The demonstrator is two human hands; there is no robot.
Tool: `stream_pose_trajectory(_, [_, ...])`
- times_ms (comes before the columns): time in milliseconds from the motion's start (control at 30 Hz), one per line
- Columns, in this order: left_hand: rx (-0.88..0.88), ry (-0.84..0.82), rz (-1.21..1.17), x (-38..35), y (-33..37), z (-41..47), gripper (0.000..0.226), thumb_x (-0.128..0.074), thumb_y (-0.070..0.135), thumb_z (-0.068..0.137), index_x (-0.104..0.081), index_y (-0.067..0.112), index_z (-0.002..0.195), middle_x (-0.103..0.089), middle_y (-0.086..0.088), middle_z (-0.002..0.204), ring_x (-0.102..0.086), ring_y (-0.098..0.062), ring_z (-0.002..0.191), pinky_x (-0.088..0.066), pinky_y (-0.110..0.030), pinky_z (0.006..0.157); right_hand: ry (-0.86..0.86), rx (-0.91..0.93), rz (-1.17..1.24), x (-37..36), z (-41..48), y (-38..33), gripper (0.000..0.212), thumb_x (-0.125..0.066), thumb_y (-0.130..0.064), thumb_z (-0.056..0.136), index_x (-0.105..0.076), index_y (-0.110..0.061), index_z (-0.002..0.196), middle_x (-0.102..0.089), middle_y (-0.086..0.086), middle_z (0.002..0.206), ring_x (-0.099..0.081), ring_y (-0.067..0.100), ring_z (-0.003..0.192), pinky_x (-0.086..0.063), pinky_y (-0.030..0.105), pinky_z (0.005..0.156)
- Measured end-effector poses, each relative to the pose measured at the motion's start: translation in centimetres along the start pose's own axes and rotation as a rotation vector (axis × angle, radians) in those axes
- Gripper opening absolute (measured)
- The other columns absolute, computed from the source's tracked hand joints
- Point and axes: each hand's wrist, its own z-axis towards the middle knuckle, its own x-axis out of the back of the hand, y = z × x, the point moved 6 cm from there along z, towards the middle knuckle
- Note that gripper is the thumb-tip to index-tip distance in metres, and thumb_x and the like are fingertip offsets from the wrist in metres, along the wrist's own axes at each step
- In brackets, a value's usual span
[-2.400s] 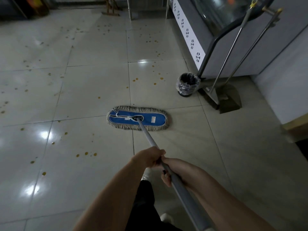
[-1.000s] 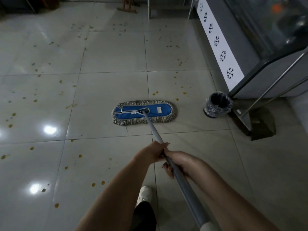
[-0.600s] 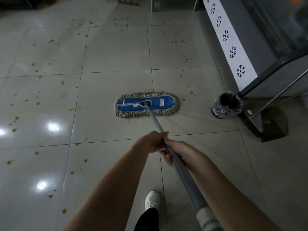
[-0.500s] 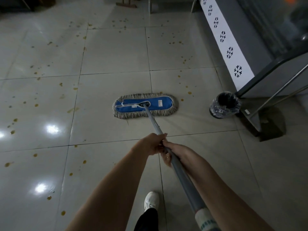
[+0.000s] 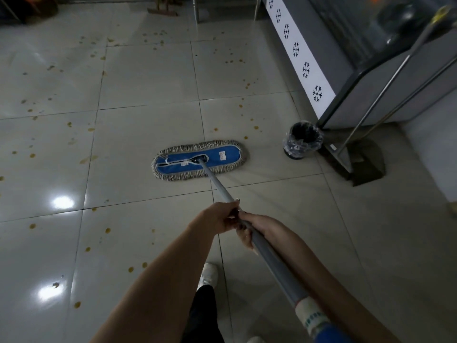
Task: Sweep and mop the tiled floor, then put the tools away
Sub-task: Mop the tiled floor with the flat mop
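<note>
While my left hand (image 5: 219, 217) and right hand (image 5: 258, 229) are gripping the mop (image 5: 220, 160), I am logging bin (image 5: 303, 141), dustpan (image 5: 367, 164) standing right of it.

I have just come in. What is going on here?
A person is mopping the tiled floor. The left hand and the right hand grip the mop handle close together, the left nearer the blue mop head, which lies flat on the tiles. Brown spots dot the floor around it. A small lined bin and a dustpan stand at the right, beside the counter.
</note>
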Motion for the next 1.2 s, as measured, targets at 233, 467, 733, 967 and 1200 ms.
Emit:
stream_pose_trajectory(233, [0.057, -0.085, -0.038, -6.0, -10.4, -3.1, 0.023, -0.057, 0.019, 0.093, -0.048, 0.004, 0.079, -0.050, -0.008, 0.074, -0.054, -0.018, 0.063, -0.050, -0.022, 0.038, 0.020, -0.020, 0.059, 7.7, -4.8, 8.8, 0.040, -0.048, -0.032, 0.099, -0.042, -0.006, 0.069, -0.042, 0.005, 0.031, -0.039, 0.009, 0.018, -0.030, 0.011, 0.023])
stream_pose_trajectory(467, [0.094, -0.171, -0.112, -10.6, -18.5, -5.2, 0.025, -0.055, 0.020, 0.094, -0.048, 0.003, 0.077, -0.053, -0.012, 0.080, -0.055, -0.021, 0.070, -0.052, -0.024, 0.039, 0.019, -0.038, 0.075, 13.4, -8.5, 15.6, 0.043, -0.047, -0.037, 0.097, -0.044, -0.007, 0.067, -0.044, 0.003, 0.035, -0.041, 0.006, 0.020, -0.033, 0.013, 0.023])
stream_pose_trajectory(733, [0.127, -0.192, -0.260, -14.1, -21.0, -6.1, 0.028, -0.045, 0.024, 0.100, -0.032, 0.002, 0.111, -0.054, -0.027, 0.106, -0.063, -0.036, 0.073, -0.058, -0.045, 0.059, 0.083, 0.024, -0.092, 16.9, -9.9, 18.0, 0.035, -0.051, -0.024, 0.096, -0.049, -0.004, 0.068, -0.049, 0.006, 0.059, -0.045, 0.006, 0.026, -0.039, 0.015, 0.031])
stream_pose_trajectory(967, [0.129, -0.035, -0.219, -13.0, -20.3, -3.8, 0.026, -0.047, 0.027, 0.098, -0.037, 0.007, 0.085, -0.040, -0.005, 0.065, -0.041, -0.014, 0.053, -0.045, -0.017, 0.037, 0.132, -0.079, -0.059, 15.5, -9.9, 18.2, 0.042, -0.052, -0.039, 0.095, -0.047, -0.009, 0.066, -0.046, -0.002, 0.036, -0.036, 0.004, 0.020, -0.029, 0.009, 0.026])
stream_pose_trajectory(1200, [0.134, -0.014, -0.124, -12.4, -18.0, -2.1, 0.028, -0.046, 0.030, 0.099, -0.036, 0.009, 0.083, -0.039, -0.003, 0.061, -0.043, -0.013, 0.027, -0.042, -0.020, 0.038, 0.106, -0.114, -0.061, 14.0, -8.7, 15.9, 0.050, -0.046, -0.044, 0.095, -0.042, -0.010, 0.060, -0.036, -0.002, 0.033, -0.032, 0.006, 0.019, -0.024, 0.007, 0.025])
